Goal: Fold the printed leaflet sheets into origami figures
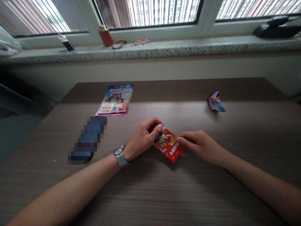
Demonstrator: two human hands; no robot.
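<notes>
Between my two hands is a small red printed leaflet point(168, 144) with cartoon figures and white lettering, held tilted just above the table. My left hand point(148, 133), with a metal watch point(120, 155) on its wrist, pinches the upper left corner under the thumb. On the opposite side, my right hand point(194, 144) grips the right edge, thumb on top and fingers underneath. Whether the leaflet has one layer or several folded ones cannot be made out.
A stack of colourful flyers point(116, 100) lies at the back left of the table point(150, 194). Nearer me is a pixelated dark phone-like object point(88, 139). A folded printed paper point(215, 102) stands at the right. The stone sill point(178, 47) carries a red box point(105, 36) and other small items.
</notes>
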